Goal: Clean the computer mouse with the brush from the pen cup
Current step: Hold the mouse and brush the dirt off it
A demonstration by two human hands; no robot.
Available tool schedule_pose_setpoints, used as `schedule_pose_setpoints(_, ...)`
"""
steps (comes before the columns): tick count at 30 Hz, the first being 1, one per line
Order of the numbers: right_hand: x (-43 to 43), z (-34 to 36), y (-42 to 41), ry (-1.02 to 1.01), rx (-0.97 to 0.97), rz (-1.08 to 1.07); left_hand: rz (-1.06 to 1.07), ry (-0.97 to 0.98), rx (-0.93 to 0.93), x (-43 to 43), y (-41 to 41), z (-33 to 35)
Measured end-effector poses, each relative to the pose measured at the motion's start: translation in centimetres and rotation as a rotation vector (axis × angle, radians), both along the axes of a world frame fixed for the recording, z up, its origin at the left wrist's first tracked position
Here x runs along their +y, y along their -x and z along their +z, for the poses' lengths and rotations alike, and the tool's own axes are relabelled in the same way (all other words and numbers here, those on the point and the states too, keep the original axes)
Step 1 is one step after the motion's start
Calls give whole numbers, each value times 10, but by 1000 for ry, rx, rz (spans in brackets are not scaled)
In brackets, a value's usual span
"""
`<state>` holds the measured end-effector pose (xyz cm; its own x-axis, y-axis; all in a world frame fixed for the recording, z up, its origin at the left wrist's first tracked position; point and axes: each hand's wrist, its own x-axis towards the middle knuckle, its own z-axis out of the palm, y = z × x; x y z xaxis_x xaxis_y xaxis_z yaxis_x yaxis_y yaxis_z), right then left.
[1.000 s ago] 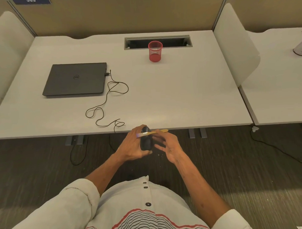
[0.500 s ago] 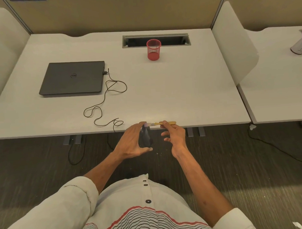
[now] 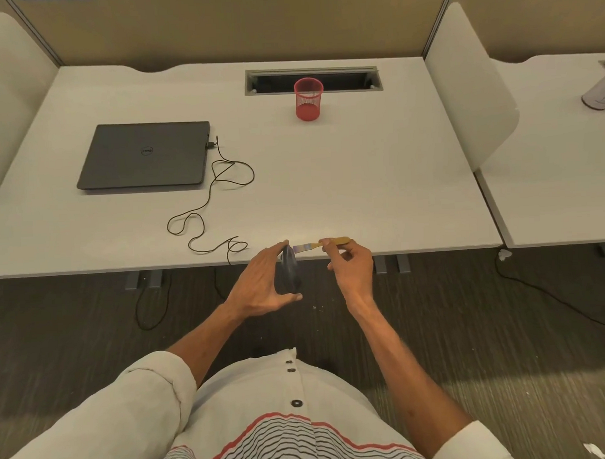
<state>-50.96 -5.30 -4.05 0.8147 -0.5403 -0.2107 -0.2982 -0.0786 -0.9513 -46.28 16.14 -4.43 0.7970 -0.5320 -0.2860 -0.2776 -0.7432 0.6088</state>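
Note:
A dark computer mouse (image 3: 289,272) is held on edge just off the desk's front edge, gripped between the fingers and thumb of my left hand (image 3: 262,285). My right hand (image 3: 350,267) pinches the yellow handle of a small brush (image 3: 320,245), which lies level with its pale bristles against the top end of the mouse. The red mesh pen cup (image 3: 308,99) stands far back on the desk with nothing showing in it. The mouse's thin black cable (image 3: 209,201) loops over the desk to a plug beside the laptop.
A closed dark laptop (image 3: 144,154) lies at the left of the white desk (image 3: 344,179). A cable slot (image 3: 313,80) opens behind the cup. White dividers flank the desk, and another desk stands to the right. Cables trail on the carpet below.
Both hands have lifted slightly toward the desk edge. My right hand has drawn the brush out to the right, from lying across the mouse to touching only its top end.

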Motion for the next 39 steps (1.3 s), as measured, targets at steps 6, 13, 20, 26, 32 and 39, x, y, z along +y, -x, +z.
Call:
schedule_pose_setpoints(6,17,6,0,209,-17,79,18,19,31,0,1,-1)
schedule_pose_setpoints(13,30,17,3,418,-24,105,28,38,24,-1,1,2)
schedule_pose_setpoints(20,25,13,20,534,49,182,36,28,29,-1,2,2)
schedule_pose_setpoints(26,23,23,11,488,-7,124,33,20,44,-1,2,1)
schedule_pose_setpoints(32,28,23,6,501,-22,138,10,36,-1,-3,-3,4)
schedule_pose_setpoints(39,16,19,16,545,78,212,7,15,-10,-3,-2,2)
